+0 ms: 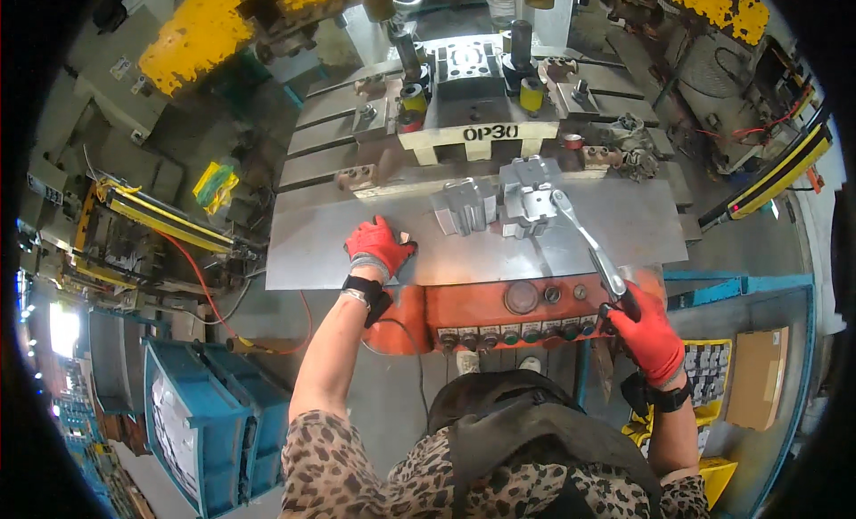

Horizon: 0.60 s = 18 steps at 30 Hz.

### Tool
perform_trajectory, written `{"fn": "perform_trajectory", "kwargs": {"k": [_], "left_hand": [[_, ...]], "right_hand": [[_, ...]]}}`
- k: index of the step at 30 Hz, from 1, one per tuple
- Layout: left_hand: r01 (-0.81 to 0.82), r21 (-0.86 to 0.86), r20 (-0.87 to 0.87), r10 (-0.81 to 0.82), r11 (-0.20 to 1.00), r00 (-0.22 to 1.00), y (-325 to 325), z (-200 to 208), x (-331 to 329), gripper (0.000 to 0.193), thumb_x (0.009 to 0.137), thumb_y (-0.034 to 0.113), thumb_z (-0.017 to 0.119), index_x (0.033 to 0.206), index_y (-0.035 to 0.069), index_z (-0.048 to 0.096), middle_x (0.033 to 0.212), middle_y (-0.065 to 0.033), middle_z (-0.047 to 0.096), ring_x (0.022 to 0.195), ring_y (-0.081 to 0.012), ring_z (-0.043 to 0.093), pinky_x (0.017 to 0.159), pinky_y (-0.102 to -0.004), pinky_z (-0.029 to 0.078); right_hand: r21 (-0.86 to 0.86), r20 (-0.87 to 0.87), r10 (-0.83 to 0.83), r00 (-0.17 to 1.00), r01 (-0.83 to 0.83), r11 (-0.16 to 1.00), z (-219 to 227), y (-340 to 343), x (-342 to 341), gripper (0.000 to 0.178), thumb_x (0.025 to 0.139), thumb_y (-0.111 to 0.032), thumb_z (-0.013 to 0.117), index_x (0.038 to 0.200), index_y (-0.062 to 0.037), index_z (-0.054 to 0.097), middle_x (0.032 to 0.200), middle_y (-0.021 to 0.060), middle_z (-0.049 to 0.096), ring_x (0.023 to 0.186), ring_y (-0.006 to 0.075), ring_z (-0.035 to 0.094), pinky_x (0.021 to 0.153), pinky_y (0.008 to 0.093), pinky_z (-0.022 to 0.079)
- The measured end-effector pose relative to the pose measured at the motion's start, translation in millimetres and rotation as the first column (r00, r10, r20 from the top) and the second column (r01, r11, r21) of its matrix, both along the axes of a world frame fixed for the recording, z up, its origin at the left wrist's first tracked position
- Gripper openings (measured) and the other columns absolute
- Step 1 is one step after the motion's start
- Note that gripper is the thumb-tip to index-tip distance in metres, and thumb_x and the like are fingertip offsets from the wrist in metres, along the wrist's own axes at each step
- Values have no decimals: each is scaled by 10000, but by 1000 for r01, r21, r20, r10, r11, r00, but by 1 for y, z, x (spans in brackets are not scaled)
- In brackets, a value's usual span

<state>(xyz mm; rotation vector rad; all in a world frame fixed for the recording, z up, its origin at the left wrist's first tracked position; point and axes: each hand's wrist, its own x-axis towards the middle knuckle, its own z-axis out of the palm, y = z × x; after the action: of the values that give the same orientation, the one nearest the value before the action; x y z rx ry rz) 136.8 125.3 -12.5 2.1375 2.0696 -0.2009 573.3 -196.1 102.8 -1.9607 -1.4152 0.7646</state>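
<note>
My left hand [378, 245], in a red glove, rests on the bare metal plate [312, 234] with its fingers apart. A small pale patch shows by its fingertips; I cannot make out what that is. In my right hand [651, 336], also red-gloved, is the black grip of a long silvery hand tool [590, 243]. Its rounded head reaches up-left to a grey stepped metal part [531, 198] on the plate; whether it grips the part, I cannot tell. Just left of that part stands a second grey metal part [465, 207].
Behind the plate sits a press die [481, 137] with guide posts. An orange control panel [401, 318] with a row of buttons runs along the near edge. Yellow-black guard bars [776, 176] flank the press. Blue bins [201, 421] stand lower left; a yellow crate [711, 376] of parts and a cardboard box [758, 376] sit lower right.
</note>
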Motion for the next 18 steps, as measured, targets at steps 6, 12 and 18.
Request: {"fn": "perform_trajectory", "kwargs": {"k": [6, 12, 18], "left_hand": [[26, -9, 72, -25, 1000, 997, -1, 5, -13, 998, 841, 707, 912, 1528, 44, 619, 1453, -254, 721, 1378, -438, 702, 1139, -585, 560], [90, 221, 256, -147, 971, 955, -26, 22, -24, 1030, 893, 653, 902, 1607, -10, 569, 1457, -275, 680, 1343, -472, 684, 1112, -573, 563], [1, 320, 412, -140, 947, 900, -46, 28, -88, 1045, 932, 549, 895, 1713, -6, 478, 1635, -333, 569, 1493, -515, 586, 1233, -550, 502]], "right_hand": [[32, -276, 37, 961, -30, 999, 80, 108, -35, 436, 1040, -260, 783, 1369, 17, 710, 1040, 169, 762, 931, 337, 700, 882, 444, 573], [265, -162, 95, 982, -50, 963, 95, 270, -57, 350, 1039, -310, 760, 1111, 33, 757, 984, 249, 786, 924, 427, 745, 857, 515, 576], [209, 219, 1, 976, -48, 977, 59, 364, -63, 512, 1043, -430, 723, 1184, 57, 796, 1211, 336, 802, 1205, 515, 757, 1070, 565, 588]]}}
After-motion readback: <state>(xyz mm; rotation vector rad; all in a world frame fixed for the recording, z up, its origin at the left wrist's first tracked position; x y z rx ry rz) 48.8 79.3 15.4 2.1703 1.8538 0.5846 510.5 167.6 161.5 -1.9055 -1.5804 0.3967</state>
